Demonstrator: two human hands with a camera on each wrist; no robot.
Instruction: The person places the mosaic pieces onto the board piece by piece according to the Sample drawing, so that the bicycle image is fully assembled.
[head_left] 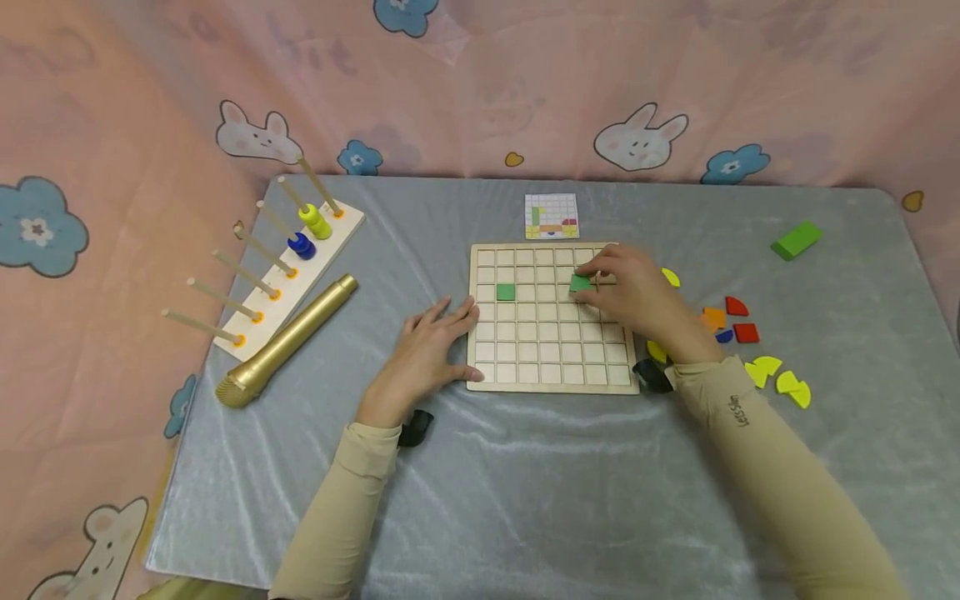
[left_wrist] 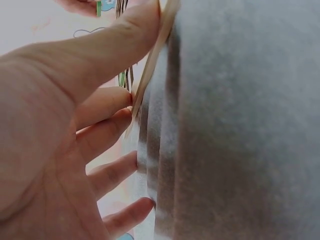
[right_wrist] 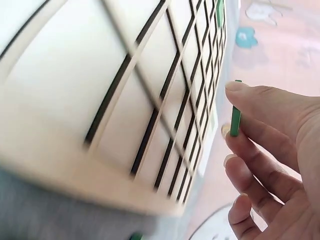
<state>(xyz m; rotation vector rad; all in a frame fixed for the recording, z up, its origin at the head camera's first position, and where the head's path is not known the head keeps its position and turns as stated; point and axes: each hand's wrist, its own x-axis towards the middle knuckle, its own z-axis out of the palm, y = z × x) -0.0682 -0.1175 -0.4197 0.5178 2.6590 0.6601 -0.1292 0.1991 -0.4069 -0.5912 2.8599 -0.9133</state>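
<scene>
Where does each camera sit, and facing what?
Head: head-worn, facing forward and down at the wooden grid board; left hand, right hand, sleeves show.
Left wrist: wrist-worn, facing that hand's palm at the board's edge.
Right wrist: wrist-worn, facing that hand pinching a flat green tile.
Shared: head and right wrist show this tile.

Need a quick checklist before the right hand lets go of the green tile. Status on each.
1. Right hand pinching the held green tile: ok, between thumb and fingers.
2. Left hand on the grid board: ok, touching its left edge.
3. Held tile seated: not ok, right wrist view shows it raised off the board.
4. Placed green tile in a cell: ok.
5. Pattern card uncovered: ok.
6. Landing cell correct: cannot tell.
</scene>
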